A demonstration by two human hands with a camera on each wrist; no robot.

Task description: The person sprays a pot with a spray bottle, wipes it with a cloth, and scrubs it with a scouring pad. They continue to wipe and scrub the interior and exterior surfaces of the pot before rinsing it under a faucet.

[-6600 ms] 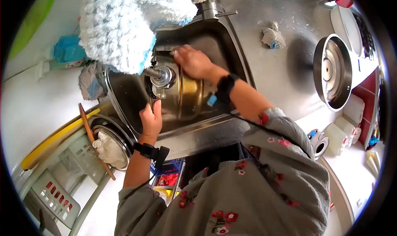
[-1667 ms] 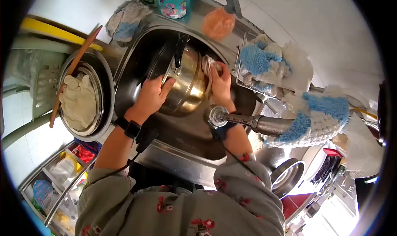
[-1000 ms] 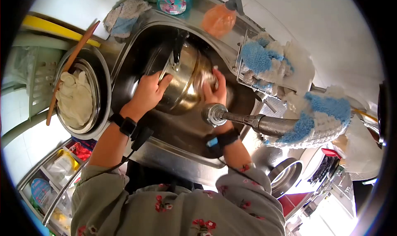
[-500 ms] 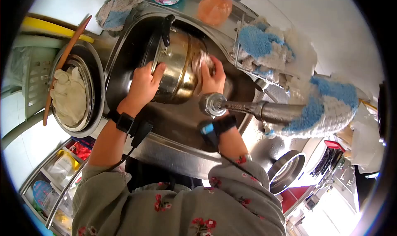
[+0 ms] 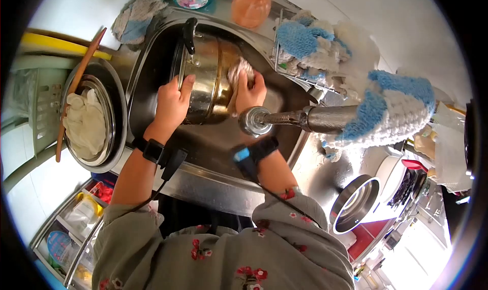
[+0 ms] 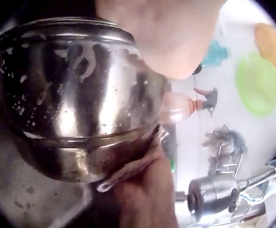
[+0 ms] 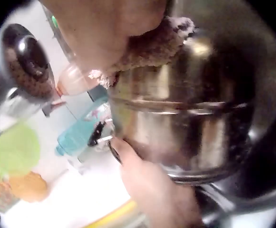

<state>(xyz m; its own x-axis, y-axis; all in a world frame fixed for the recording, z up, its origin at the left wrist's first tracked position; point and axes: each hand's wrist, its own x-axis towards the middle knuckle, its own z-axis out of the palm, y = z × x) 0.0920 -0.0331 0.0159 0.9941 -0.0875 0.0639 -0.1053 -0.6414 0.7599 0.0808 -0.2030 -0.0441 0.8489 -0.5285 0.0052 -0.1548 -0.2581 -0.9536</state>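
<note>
Gripping pot by its rim with left hand, likely for steadiness; holding cloth against its base end with right hand. Tipped sideways between both, presumably for reach.

No legible text or numbers anywhere

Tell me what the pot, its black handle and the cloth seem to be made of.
Pot: polished metal, probably stainless steel, given its bright, streaky reflections. Black handle: smooth, glossy, likely plastic. Cloth in the right hand: soft fabric, perhaps terry, as it bunches and looks fuzzy.
</note>
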